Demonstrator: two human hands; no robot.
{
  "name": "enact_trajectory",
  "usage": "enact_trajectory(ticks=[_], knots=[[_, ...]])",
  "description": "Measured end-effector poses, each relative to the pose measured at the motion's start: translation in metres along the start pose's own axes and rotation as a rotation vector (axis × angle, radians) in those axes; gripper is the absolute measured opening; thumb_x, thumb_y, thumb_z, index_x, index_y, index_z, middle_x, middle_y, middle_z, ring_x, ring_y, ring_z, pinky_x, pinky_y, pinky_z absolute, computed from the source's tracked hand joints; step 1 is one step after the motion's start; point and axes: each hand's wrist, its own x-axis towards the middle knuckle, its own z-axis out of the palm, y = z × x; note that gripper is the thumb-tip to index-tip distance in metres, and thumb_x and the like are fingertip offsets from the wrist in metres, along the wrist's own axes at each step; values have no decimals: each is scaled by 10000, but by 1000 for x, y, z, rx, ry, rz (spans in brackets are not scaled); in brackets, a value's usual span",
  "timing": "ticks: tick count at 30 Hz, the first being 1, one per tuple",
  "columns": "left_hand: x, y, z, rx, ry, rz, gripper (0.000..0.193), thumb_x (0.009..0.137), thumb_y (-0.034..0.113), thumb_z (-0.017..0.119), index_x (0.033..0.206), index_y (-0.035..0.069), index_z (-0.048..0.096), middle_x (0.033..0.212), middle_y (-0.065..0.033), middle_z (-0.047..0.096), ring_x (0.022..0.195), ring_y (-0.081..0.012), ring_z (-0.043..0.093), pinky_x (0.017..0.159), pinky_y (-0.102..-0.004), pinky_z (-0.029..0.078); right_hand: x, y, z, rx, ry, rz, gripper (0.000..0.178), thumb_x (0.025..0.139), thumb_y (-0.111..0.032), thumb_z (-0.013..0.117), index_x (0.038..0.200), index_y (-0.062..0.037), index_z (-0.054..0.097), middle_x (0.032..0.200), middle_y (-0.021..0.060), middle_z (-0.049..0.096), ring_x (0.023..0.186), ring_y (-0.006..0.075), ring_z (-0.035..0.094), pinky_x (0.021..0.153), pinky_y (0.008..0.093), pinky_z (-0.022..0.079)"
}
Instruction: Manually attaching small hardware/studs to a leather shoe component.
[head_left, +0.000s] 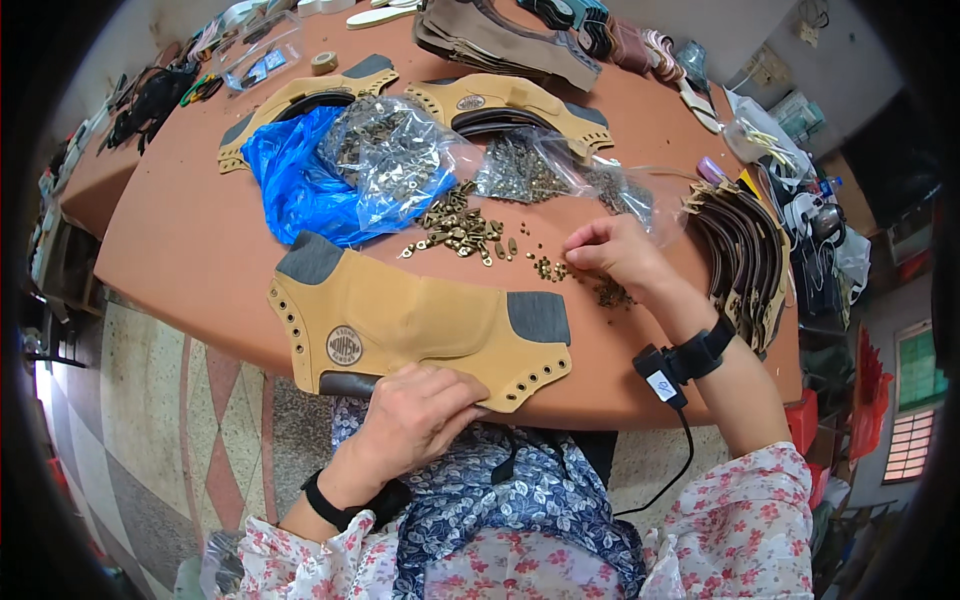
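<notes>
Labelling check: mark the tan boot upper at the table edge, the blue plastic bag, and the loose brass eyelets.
tan boot upper [420,318], head view, middle of the tan panel.
blue plastic bag [295,180], head view, crumpled left part.
brass eyelets [460,228], head view, centre of the loose pile.
</notes>
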Motion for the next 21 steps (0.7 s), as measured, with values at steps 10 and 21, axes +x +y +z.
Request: enact_trajectory(ticks=[10,21], knots=[[3,4,-1,-22,8,-52,198,803,63,756,996,67,710,903,-106,713,844,-304,692,723,-381,522,-16,12,2,-339,230,-245,191,899,-66,666,1047,9,761,844,133,761,771,153,712,718,293,548],[5,7,-1,-37,3,-77,192,800,5,734,987,42,711,919,-123,718,835,-311,694,745,-375,535,-112,42,-53,-515,493,-214,195,889,-134,675,990,25,723,780,130,725,720,187,689,687,323,530]])
